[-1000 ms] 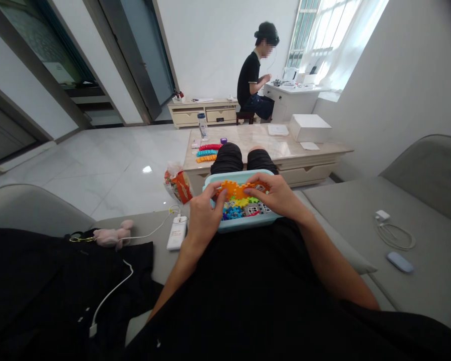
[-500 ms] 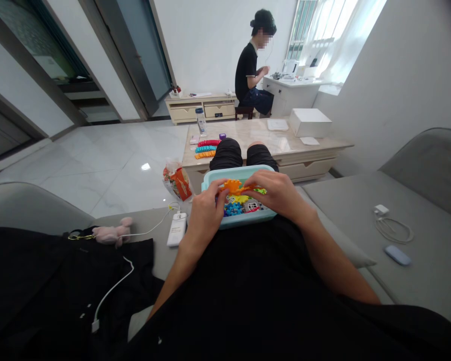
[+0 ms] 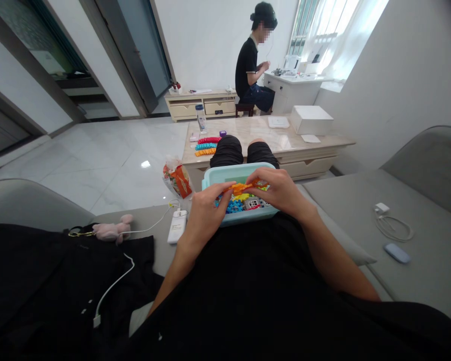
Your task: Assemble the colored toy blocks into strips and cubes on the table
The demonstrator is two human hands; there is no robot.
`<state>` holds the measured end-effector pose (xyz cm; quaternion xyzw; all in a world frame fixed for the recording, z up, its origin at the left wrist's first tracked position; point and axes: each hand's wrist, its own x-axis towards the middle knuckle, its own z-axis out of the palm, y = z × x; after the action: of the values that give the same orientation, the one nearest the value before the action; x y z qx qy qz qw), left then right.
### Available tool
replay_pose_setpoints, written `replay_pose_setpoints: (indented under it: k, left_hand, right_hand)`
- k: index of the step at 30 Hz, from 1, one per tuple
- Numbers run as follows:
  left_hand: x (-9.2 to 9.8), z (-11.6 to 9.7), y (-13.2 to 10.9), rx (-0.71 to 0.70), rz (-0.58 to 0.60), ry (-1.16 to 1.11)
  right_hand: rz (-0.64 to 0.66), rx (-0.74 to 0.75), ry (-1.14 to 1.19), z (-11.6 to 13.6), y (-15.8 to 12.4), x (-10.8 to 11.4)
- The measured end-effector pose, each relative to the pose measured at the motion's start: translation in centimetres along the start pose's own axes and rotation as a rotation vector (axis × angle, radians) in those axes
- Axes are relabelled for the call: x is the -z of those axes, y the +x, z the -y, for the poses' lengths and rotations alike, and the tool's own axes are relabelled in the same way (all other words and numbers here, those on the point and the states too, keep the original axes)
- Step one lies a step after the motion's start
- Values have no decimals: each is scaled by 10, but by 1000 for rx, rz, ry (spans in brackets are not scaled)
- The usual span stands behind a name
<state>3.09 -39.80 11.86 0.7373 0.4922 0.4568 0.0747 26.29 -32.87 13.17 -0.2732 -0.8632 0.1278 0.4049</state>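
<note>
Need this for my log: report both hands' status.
Left hand and right hand: both pinching orange toy pieces. Held over light-blue tub. Nothing visibly in the way.

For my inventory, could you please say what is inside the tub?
Blue pieces, yellow pieces and a grey piece show; whatever lies beneath them or behind the left hand, right hand and orange pieces is covered.

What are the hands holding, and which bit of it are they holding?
An orange toothed toy. The left hand pinches its left end between thumb and fingers; the right hand grips toward its right side, where fingers partly hide it.
</note>
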Motion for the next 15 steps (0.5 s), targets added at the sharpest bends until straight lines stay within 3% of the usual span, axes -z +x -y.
replay_pose_setpoints:
  k: [5,11,15]
  left_hand:
    - [3,-4,-2,1,77,-22]
    - [2,-5,-2,129,-29,-60]
    - [2,-3,-3,139,-68,-85]
  right_hand:
    - [-6,-12,-62,-4,-1,1]
    - [-5,-22,-80,3,0,13]
    - [54,3,-77,10,-1,20]
